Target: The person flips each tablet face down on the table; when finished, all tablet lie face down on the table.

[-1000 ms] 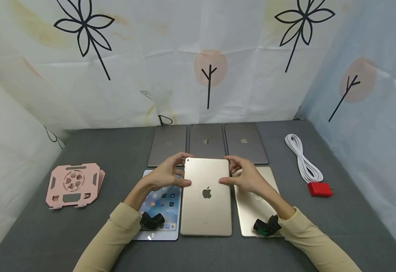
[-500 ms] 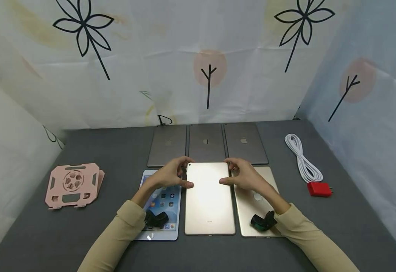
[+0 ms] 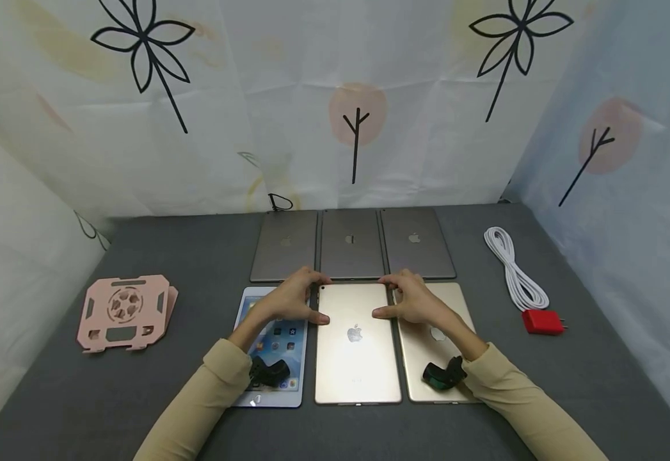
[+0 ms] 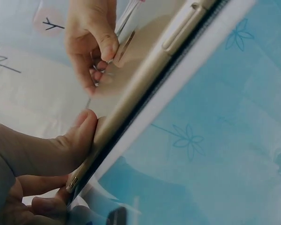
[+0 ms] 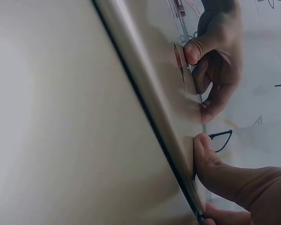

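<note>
In the head view, a gold tablet [image 3: 358,368] with an apple logo lies back side up at the middle, low over the table. My left hand [image 3: 297,296] holds its upper left corner, thumb on the back and fingers at the top edge. At the opposite top corner my right hand [image 3: 415,301] grips it the same way. A white tablet [image 3: 283,342] with its screen lit lies to the left, partly behind my left wrist. Under my right forearm rests a second gold tablet [image 3: 418,358]. The left wrist view shows my left thumb [image 4: 79,140] pressed on the held tablet's back.
Three grey tablets, the middle one [image 3: 350,246] among them, lie in a row behind. To the left is a pink folded stand [image 3: 124,314]. A coiled white cable [image 3: 513,269] and a red charger [image 3: 543,322] lie right. Printed cloth [image 3: 427,153] hangs behind.
Both hands have brought the gold tablet down and slightly right, into the gap between the white tablet and the other gold one. The grey tablets, cable and stand stay put.
</note>
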A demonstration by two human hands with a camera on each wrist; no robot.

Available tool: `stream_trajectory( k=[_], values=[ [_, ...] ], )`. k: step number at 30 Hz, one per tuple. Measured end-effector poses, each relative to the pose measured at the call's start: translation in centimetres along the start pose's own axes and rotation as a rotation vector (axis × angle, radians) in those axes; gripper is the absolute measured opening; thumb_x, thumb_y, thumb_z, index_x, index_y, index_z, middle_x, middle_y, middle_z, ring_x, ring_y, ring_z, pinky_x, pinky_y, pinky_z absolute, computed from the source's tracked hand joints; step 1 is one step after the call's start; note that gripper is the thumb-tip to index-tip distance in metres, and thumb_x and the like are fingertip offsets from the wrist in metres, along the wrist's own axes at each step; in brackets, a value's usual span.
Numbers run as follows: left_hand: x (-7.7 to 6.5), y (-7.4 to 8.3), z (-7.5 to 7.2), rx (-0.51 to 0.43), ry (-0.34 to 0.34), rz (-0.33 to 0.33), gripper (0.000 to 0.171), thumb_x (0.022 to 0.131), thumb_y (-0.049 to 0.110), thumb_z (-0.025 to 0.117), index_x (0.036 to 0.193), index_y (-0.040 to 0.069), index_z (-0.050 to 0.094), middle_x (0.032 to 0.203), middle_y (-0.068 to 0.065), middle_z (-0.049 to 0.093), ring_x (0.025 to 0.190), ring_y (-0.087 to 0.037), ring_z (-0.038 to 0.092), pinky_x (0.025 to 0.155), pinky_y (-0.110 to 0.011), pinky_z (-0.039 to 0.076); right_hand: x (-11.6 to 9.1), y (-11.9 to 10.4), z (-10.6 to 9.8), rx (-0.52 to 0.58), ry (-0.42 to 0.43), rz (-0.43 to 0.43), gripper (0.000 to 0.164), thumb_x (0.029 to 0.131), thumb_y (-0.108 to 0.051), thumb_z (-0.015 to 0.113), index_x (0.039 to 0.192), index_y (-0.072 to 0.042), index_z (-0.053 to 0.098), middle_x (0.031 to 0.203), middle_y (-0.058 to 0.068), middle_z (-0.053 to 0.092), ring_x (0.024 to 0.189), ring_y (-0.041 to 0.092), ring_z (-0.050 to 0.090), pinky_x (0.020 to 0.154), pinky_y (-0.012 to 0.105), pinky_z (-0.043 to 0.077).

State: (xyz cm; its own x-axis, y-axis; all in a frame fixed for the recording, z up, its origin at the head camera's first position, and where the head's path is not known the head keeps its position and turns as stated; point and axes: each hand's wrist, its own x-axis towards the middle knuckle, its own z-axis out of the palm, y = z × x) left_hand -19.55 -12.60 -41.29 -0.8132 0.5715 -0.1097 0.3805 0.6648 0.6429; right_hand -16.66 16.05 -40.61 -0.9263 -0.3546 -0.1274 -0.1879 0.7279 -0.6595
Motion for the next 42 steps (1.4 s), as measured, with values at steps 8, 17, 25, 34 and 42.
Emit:
stream_trajectory(
  k=[8, 17, 25, 34, 42],
  values=[
    [0.1, 0.2, 0.3, 0.054, 0.014, -0.011, 0.074, 0.076, 0.030, 0.092, 0.139, 0.007, 0.060, 0.131, -0.016, 0.057, 0.110, -0.027, 0.055, 0.093, -0.044, 0.049, -0.1, 0.1, 0.0, -0.008, 0.023, -0.010, 0.064, 0.083, -0.027, 0.087, 0.136, -0.001, 0.062, 0.118, 0.020, 0.055, 0.108, 0.032, 0.044, 0.088, 0.044, 0.041],
    [-0.1, 0.2, 0.4, 0.085, 0.046, 0.021, 0.073, 0.076, 0.030, 0.091, 0.137, 0.006, 0.061, 0.130, -0.017, 0.058, 0.112, -0.029, 0.056, 0.095, -0.047, 0.049, 0.1, 0.0, 0.1, -0.018, 0.033, -0.024, 0.065, 0.082, -0.028, 0.087, 0.137, -0.002, 0.063, 0.114, 0.017, 0.054, 0.103, 0.028, 0.042, 0.084, 0.037, 0.037],
    [-0.3, 0.1, 0.5, 0.078, 0.054, 0.039, 0.073, 0.077, 0.028, 0.091, 0.138, 0.004, 0.060, 0.128, -0.018, 0.058, 0.097, -0.023, 0.054, 0.082, -0.037, 0.048, -0.1, 0.0, 0.1, -0.025, 0.036, -0.020, 0.065, 0.082, -0.028, 0.087, 0.137, -0.003, 0.063, 0.115, 0.017, 0.055, 0.102, 0.028, 0.042, 0.084, 0.036, 0.036],
    [-0.8, 0.0, 0.0, -0.005, 0.016, 0.012, 0.077, 0.079, 0.028, 0.090, 0.144, 0.004, 0.057, 0.118, -0.014, 0.056, 0.068, -0.010, 0.045, 0.063, -0.022, 0.040, -0.2, -1.0, 0.0, -0.054, 0.032, -0.060, 0.056, 0.084, -0.025, 0.085, 0.133, -0.005, 0.067, 0.112, 0.018, 0.057, 0.096, 0.027, 0.045, 0.077, 0.035, 0.037],
    [-2.2, -0.6, -1.0, -0.053, 0.006, 0.054, 0.077, 0.081, 0.026, 0.089, 0.146, 0.005, 0.054, 0.136, -0.017, 0.056, 0.072, -0.009, 0.052, 0.067, -0.024, 0.045, 0.2, -3.0, 0.4, -0.022, 0.007, -0.119, 0.057, 0.087, -0.025, 0.082, 0.137, -0.004, 0.063, 0.117, 0.020, 0.059, 0.102, 0.030, 0.055, 0.079, 0.033, 0.044]
  ],
)
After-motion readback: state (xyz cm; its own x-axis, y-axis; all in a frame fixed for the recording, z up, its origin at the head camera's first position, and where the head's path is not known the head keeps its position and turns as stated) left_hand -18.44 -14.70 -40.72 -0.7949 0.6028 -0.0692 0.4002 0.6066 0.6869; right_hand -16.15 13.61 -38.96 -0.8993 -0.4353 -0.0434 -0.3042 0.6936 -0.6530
